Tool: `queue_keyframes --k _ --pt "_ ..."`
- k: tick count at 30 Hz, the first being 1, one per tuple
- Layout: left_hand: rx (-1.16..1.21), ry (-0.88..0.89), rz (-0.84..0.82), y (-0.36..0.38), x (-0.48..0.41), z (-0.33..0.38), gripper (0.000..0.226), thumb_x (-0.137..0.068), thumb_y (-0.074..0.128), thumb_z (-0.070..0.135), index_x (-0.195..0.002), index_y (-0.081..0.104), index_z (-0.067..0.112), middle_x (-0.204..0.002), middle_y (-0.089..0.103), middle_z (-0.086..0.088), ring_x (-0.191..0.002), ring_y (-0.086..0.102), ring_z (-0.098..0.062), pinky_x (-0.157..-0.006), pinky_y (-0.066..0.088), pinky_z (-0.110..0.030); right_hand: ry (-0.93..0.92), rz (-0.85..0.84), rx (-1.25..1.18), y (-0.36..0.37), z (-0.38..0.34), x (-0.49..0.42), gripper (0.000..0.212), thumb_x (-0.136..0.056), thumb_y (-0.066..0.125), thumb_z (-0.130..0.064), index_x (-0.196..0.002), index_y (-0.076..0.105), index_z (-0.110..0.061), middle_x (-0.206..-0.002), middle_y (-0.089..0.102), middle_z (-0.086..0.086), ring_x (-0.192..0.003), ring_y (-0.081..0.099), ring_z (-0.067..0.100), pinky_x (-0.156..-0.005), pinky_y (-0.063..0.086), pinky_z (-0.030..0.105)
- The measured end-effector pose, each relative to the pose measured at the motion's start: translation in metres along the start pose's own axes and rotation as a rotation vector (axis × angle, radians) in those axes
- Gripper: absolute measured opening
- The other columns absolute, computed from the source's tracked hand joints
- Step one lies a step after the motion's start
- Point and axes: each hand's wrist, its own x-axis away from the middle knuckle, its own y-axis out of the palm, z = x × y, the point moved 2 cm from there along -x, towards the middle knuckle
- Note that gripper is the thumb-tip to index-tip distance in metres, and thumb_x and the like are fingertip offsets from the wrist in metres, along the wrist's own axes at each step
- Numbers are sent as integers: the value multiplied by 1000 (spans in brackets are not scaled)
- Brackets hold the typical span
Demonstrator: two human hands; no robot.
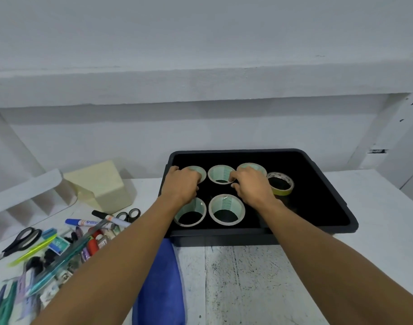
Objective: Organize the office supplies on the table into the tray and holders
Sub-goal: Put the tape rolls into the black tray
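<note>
The single head-worn camera is looking forward and down from behind and above the left hand [180,182] and right hand [252,185], near enough that both forearms [130,242] are filling the foreground. It is facing the wall [200,31] beyond their grip on the tape rolls [220,172].

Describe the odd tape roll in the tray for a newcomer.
Find the black tray on the white table. Its back row ends, right of the right hand, in the yellow tape roll. It alone is short and yellow-sided; the rest are taller, pale.
</note>
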Motion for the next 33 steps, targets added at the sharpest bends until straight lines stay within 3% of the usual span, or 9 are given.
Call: queue_keyframes --k 4,7,10,15,19,23,28,31,33 --pt "37 -28 49 7 1 -2 20 -83 62 10 -68 57 22 -59 43 10 -66 45 -15 -96 35 -33 20 31 116 2 -6 0 13 -92 58 -23 -100 68 -23 -94 69 -2 -91 62 22 -74 38 37" --pt "12 -35 122 9 1 -1 12 -87 61 17 -76 63 22 -79 56 6 -87 48 -17 -90 30 -35 33 40 147 3 -6 -1 13 -93 57 -26 -99 67 -23 -93 69 -2 -92 63 22 -75 38 37" --pt "6 -50 164 8 2 -1 6 -87 61 22 -83 66 21 -93 57 3 -93 48 -19 -80 26 -34 49 14 12 5 -1 -2 18 -92 59 -25 -106 70 -23 -97 70 0 -98 62 23 -80 44 38" --pt "80 -51 133 9 1 -4 8 -88 62 25 -93 65 18 -100 59 1 -90 56 -20 -82 27 -33 118 81 -196 -12 8 2 39 -85 67 -21 -124 62 -20 -102 59 3 -100 53 23 -85 49 42" --pt "264 -79 161 -1 4 -8 27 -85 67 34 -102 57 16 -97 56 1 -87 56 -23 -86 37 -34 276 -47 -118 -28 31 12 33 -85 69 -21 -118 64 -19 -113 56 4 -102 58 25 -82 51 38" --pt "295 20 85 -9 18 -10 22 -86 63 39 -94 59 19 -90 58 6 -86 59 -19 -79 39 -33 308 -53 -155 -20 46 26 19 -89 67 -12 -107 70 -15 -108 58 5 -98 62 25 -83 52 36" --pt "194 121 -78 -6 40 -17 26 -92 53 31 -113 67 27 -105 68 7 -108 58 -17 -114 19 -41 317 8 -228 -21 45 29 14 -89 66 -14 -101 74 -15 -102 62 3 -93 63 22 -79 51 31" --pt "210 130 -74 -5 44 -19 32 -89 55 28 -119 65 31 -118 68 8 -117 56 -14 -117 11 -40 218 -15 -294 -32 27 31 11 -88 68 -23 -96 74 -19 -89 66 -1 -78 60 12 -72 47 26" --pt "219 118 -39 -4 46 -19 30 -89 56 25 -116 66 32 -116 69 10 -115 57 -13 -116 11 -37 129 -187 -388 -32 7 33 11 -87 70 -27 -96 74 -22 -84 69 -4 -72 60 6 -71 49 24"
